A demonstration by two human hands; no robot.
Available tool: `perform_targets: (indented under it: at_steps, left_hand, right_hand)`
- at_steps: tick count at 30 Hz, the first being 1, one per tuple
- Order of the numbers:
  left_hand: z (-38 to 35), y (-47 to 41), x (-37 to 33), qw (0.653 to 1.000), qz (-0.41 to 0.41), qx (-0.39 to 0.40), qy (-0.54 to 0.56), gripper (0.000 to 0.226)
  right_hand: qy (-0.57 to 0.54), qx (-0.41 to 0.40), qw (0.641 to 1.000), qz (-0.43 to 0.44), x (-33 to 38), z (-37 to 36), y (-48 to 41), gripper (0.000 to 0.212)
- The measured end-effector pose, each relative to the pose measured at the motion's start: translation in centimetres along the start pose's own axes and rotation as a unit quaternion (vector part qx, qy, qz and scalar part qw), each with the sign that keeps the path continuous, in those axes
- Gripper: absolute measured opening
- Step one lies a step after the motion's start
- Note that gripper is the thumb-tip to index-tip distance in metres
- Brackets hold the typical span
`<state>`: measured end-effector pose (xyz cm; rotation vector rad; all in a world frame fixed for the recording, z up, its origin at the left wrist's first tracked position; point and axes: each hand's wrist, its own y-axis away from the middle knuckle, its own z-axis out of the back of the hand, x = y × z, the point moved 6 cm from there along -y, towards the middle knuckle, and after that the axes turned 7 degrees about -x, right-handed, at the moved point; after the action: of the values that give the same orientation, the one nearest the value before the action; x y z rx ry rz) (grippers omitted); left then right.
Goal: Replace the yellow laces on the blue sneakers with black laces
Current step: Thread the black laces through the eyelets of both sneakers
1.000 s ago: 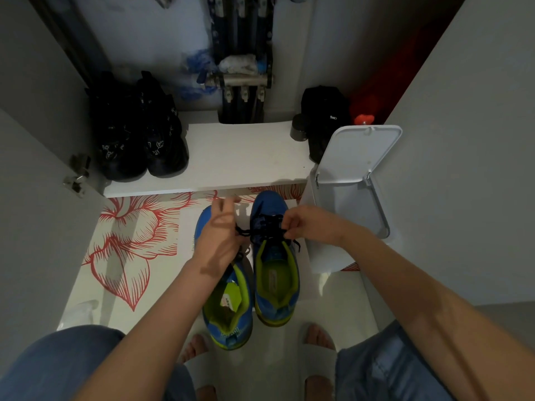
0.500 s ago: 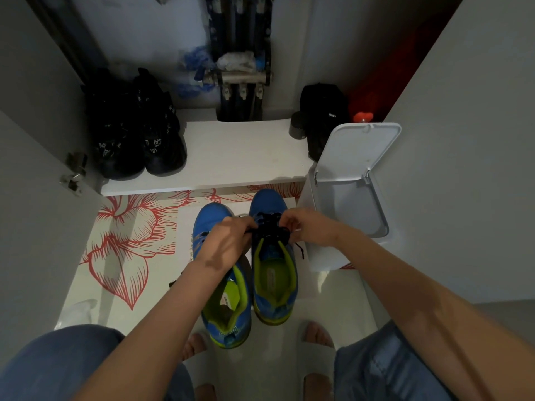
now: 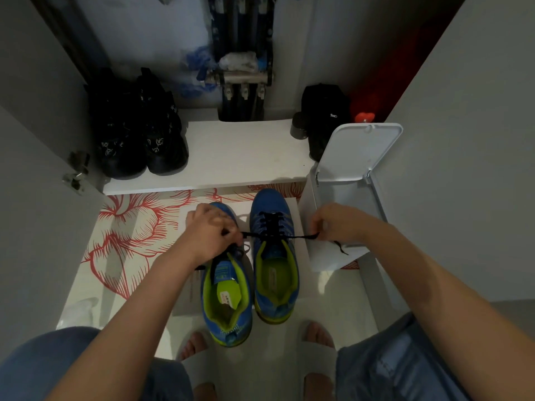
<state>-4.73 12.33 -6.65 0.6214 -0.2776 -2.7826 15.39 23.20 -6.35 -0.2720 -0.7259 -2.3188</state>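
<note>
Both arms reach forward over two blue sneakers [image 3: 249, 273] on the floor; the left hand [image 3: 211, 233] and right hand [image 3: 335, 224] each pinch one end of the black lace [image 3: 272, 234], stretched taut across the right-side shoe.

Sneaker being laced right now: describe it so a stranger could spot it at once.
Find the white bin, lid up, on the floor before the white shelf. Of two blue shoes with lime linings, take the sneaker next to the bin, not its neighbour. A black lace crosses its eyelets, drawn taut sideways between the left hand and right hand.
</note>
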Motion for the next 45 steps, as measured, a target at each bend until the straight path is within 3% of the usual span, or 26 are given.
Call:
perform_targets:
  at_steps: [3,5,9,12,15,19,20,24,28,31,34,37,40,45]
  left_hand:
    - [0.9,0.0,-1.8,0.960,0.056,0.009,0.273,0.024]
    - [0.8,0.0,-2.8,0.929,0.077,0.046,0.360,0.028]
    - [-1.3,0.4,-3.9,0.787,0.108,0.102,0.599,0.046]
    - [-1.8,0.5,-4.5,0.703,0.090,0.117,0.696,0.041]
    - [-2.5,0.3,-3.8,0.659,0.108,0.094,0.739,0.029]
    - [-4.1,-0.1,-2.5,0.665,0.163,0.065,0.725,0.024]
    - [-4.3,-0.1,-2.5,0.685,0.162,0.058,0.708,0.024]
    - [-3.9,-0.7,-3.6,0.846,0.077,0.017,0.528,0.025]
    - [-3.6,-1.6,-5.4,0.902,0.026,0.032,0.430,0.024]
    - [-3.7,-1.6,-6.5,0.893,0.009,0.074,0.443,0.022]
    - [-3.6,-1.9,-6.5,0.869,0.026,0.113,0.481,0.018]
    - [-3.9,-2.3,-5.9,0.895,0.005,0.095,0.436,0.013]
    - [-4.0,-2.7,-5.3,0.889,0.016,0.047,0.455,0.017]
    - [-3.8,-2.8,-5.7,0.882,0.009,0.060,0.467,0.017]
  right_hand:
    - [-0.065,0.029,0.997,0.018,1.7,-1.0,-0.3,0.018]
    - [-0.100,0.051,0.994,0.005,2.4,-1.5,-0.6,0.021]
    - [-0.149,0.046,0.988,-0.013,2.6,-2.3,-1.3,0.022]
    - [-0.152,0.034,0.988,-0.012,2.1,-2.3,-1.6,0.013]
    - [-0.170,0.048,0.984,-0.024,1.3,-2.0,-1.2,0.016]
    - [-0.153,0.085,0.983,-0.047,0.2,-2.0,-0.5,0.015]
    - [-0.130,0.090,0.987,-0.042,0.2,-2.1,-0.5,0.015]
    - [-0.133,-0.024,0.990,0.028,2.1,-0.3,-1.0,0.014]
    - [-0.272,-0.043,0.960,0.041,4.0,0.2,-1.2,0.017]
    - [-0.351,-0.082,0.932,0.039,4.4,0.8,-1.8,0.028]
    - [-0.372,-0.113,0.920,0.050,4.3,1.3,-2.4,0.020]
    - [-0.385,-0.137,0.911,0.050,4.0,1.3,-2.9,0.016]
    - [-0.358,-0.140,0.922,0.056,3.8,1.2,-3.1,0.009]
    - [-0.299,-0.093,0.947,0.074,3.2,0.8,-3.0,0.009]
